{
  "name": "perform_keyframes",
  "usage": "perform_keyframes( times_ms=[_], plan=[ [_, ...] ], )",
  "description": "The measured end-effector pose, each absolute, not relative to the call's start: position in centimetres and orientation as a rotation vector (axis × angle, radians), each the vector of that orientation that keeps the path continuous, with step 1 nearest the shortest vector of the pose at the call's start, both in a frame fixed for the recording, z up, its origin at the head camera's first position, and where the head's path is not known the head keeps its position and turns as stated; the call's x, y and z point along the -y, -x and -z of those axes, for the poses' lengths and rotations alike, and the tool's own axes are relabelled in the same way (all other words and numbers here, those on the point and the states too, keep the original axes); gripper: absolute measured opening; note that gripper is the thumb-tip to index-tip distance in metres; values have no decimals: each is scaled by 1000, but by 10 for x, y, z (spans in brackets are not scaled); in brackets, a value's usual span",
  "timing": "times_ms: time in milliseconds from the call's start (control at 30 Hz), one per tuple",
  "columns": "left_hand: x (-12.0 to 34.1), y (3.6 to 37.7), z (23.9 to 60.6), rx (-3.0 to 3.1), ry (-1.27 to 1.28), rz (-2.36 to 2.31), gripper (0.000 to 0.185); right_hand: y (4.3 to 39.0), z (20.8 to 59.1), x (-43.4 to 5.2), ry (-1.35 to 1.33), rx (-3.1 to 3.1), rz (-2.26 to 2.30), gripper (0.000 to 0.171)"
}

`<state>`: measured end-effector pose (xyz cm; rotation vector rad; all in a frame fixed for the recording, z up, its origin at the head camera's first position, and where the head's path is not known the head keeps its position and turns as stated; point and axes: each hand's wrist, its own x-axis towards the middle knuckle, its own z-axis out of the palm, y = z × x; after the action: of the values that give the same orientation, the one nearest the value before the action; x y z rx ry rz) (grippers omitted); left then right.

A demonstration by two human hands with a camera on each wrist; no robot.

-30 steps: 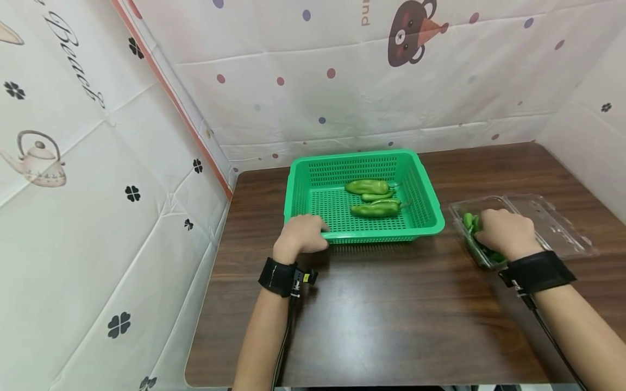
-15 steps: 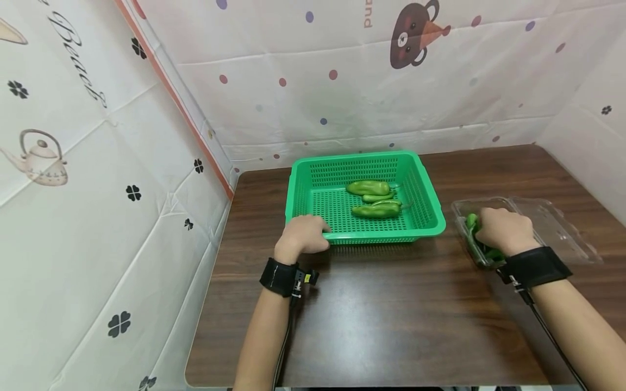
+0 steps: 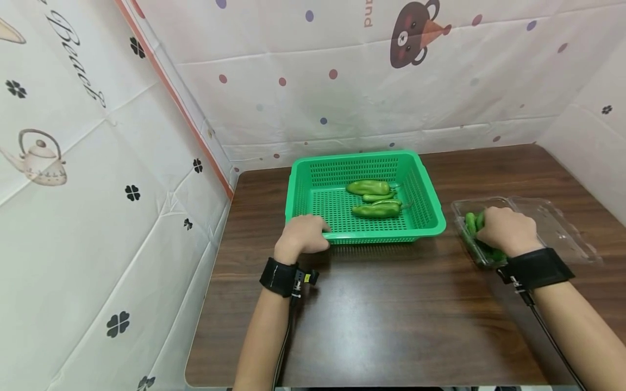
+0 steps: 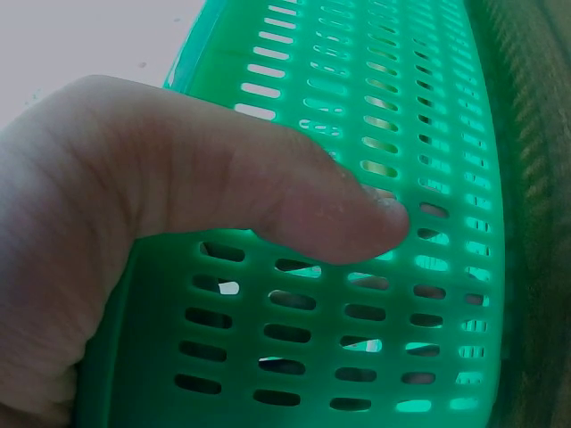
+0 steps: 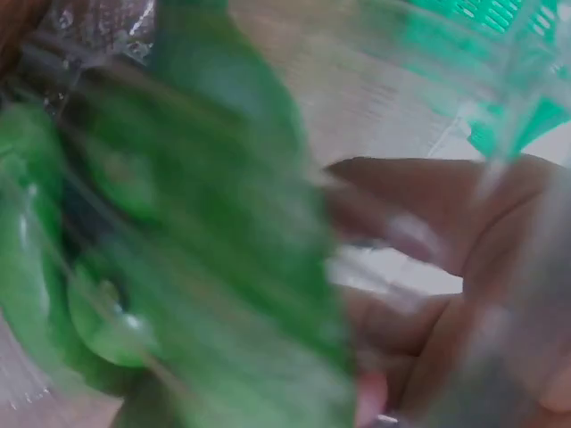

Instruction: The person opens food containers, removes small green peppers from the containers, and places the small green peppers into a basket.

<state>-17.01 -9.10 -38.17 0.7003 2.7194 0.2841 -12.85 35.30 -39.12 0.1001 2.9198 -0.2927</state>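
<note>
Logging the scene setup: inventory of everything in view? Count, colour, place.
basket: 1, green, back middle of table
peppers in basket: 4 visible, green, right half of basket
box: 1, clear, right of basket
lid: 1, clear, open, right of box
peppers in box: several, partly hidden, green
table: 1, dark brown, under it all
sheeting: 3 sides, white, left, back and right
prints: many, mixed colours, on sheeting
strip: 1, orange-red, left corner
wristbands: 2, black, one per wrist
cables: 2, black, along forearms
forearms: 2, bare, lower left and right
left grip: 1, bare, holding basket's front-left rim
right grip: 1, bare, at box peppers; hold unclear
</note>
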Motion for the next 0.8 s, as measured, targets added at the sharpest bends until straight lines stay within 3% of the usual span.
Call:
perform_keyframes(
  times_ms=[400,667,800],
  plan=[
    [92,169,381,-2722,-719,-281,52,119,382,-356,-124,-2998,320,38],
    [92,169,383,-2728,-715,-282,54,112,368,-355,-119,-3085,323,35],
    [92,168,383,-2730,-709,-276,54,115,362,-353,-82,-3181,350,24]
  ],
)
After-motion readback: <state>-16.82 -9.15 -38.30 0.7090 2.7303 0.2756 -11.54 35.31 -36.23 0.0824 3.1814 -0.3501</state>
